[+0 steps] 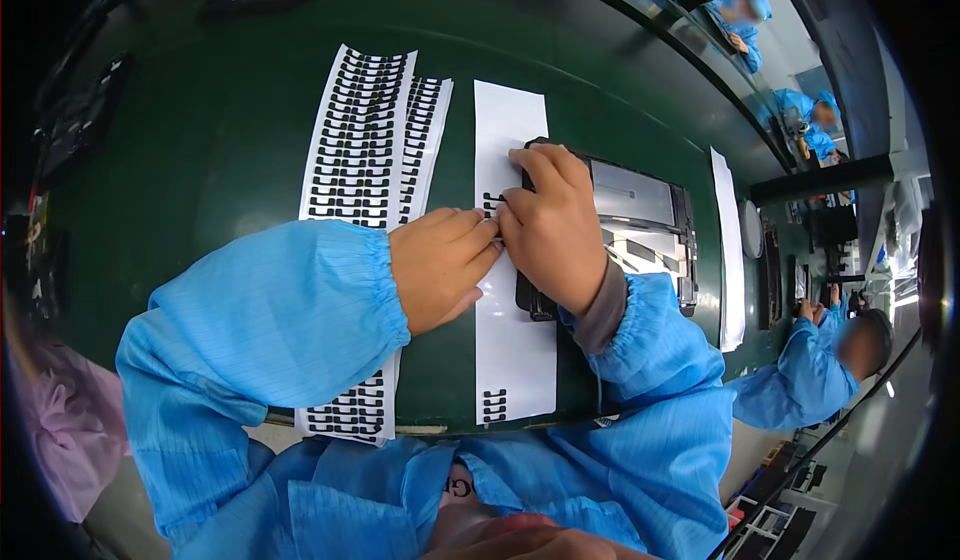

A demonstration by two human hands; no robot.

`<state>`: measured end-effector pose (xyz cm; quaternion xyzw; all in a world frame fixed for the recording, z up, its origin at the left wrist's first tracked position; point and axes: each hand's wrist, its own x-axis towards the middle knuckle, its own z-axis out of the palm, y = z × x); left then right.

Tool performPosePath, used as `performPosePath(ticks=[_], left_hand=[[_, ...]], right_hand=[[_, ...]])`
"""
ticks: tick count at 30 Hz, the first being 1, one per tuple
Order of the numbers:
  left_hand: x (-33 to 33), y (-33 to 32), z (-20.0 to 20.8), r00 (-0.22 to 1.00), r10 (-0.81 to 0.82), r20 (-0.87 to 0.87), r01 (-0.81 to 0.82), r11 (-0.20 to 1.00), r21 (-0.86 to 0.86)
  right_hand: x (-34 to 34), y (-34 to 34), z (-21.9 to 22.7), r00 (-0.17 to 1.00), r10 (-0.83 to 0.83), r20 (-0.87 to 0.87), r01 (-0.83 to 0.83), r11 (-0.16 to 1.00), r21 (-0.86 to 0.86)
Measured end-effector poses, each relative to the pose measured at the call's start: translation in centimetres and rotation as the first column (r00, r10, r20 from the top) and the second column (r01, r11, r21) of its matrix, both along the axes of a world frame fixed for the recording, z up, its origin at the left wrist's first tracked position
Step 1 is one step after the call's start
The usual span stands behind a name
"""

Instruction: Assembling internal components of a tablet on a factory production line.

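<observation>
My left hand reaches in from the left, its fingers pressed together over a narrow white backing strip. Just beside its fingertips, my right hand has its thumb and fingers bent inward. Whatever the fingertips pinch is hidden. The right hand also lies across the left edge of a black rectangular frame with a shiny grey panel, which overlaps the strip. A few small black stickers remain at the strip's near end, and some more show by my fingertips.
Left of the strip lie overlapping white sheets full of black stickers, partly under my left forearm. A long white strip is to the right on the green table. Dark devices line the far left. People in blue work nearby.
</observation>
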<state>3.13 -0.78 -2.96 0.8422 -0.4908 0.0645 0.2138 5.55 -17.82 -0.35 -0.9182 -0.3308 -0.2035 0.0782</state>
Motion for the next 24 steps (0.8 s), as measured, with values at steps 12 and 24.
performPosePath(ticks=[12, 24], left_hand=[[0.3, -0.2, 0.2, 0.999, 0.001, -0.046, 0.000, 1.000, 0.016], [-0.1, 0.0, 2.5, 0.999, -0.044, 0.030, 0.042, 0.998, 0.039]], right_hand=[[1.3, -0.4, -1.1, 0.996, 0.047, -0.072, -0.024, 0.955, 0.294], [-7.9, -12.4, 4.2, 0.801, 0.168, -0.574, 0.436, 0.494, 0.752]])
